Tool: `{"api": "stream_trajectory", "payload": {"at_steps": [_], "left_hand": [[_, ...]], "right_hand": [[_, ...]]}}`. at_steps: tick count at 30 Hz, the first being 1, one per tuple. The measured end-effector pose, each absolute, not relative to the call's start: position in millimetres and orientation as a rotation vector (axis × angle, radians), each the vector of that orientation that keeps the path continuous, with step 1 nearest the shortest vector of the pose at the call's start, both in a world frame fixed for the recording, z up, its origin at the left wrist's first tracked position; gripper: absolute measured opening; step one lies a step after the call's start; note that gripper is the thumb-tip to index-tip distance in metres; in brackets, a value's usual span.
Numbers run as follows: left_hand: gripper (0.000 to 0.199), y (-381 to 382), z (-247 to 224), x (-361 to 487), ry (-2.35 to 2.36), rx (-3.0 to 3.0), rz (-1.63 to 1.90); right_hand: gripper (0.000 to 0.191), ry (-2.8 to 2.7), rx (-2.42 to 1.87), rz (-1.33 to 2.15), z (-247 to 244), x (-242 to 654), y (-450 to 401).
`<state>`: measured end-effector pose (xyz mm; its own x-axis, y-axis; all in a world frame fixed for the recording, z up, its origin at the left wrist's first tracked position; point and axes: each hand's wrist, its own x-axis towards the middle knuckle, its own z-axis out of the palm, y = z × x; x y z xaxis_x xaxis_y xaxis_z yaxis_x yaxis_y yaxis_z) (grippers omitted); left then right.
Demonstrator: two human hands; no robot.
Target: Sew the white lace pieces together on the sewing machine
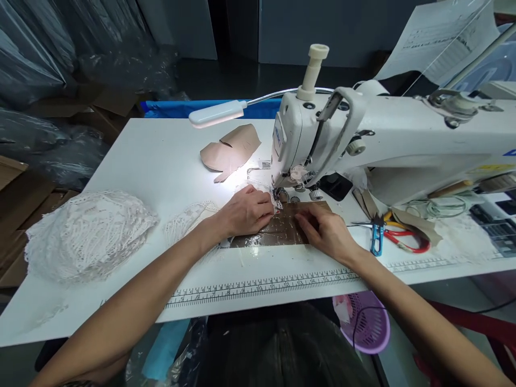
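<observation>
My left hand (250, 210) is closed just left of the needle, its curled fingers on white lace (189, 219) that runs out from under my wrist. My right hand (324, 230) rests to the right of the needle, thumb and fingers drawn together; whatever they hold is hidden. Beneath both hands lies a brown taped patch (282, 228) on the sewing machine's bed. The white sewing machine (298, 134) has its presser foot (278, 194) down between my hands, with a scrap of lace beside it.
A large lace heap (91, 234) lies at the left. Brown paper pattern pieces (231, 150) sit behind the needle, under a lamp (217, 113). Blue thread snips (377, 236) and red-handled scissors (409, 242) lie at the right. A printed ruler (258, 290) follows the front edge; below is a purple basket (368, 322).
</observation>
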<state>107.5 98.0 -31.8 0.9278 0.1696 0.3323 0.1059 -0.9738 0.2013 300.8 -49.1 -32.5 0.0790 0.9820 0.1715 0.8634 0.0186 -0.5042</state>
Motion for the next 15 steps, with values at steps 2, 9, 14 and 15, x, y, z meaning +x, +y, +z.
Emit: {"api": "stream_trajectory", "payload": {"at_steps": [2,9,14,15], "left_hand": [[0.023,100,-31,107,0.171,2.923,0.494],[0.020,110,-36,104,0.225,2.751,0.549],[0.017,111,-41,105,0.291,2.571,0.621],[0.016,111,-41,105,0.299,2.531,0.630]], "right_hand": [[0.017,-1.891,-1.821,0.279,-33,298,-42],[0.030,-2.165,-1.673,0.318,-33,287,-17],[0.032,-2.085,-1.791,0.361,-40,287,-5],[0.031,-2.058,-1.815,0.383,-41,287,-4]]}}
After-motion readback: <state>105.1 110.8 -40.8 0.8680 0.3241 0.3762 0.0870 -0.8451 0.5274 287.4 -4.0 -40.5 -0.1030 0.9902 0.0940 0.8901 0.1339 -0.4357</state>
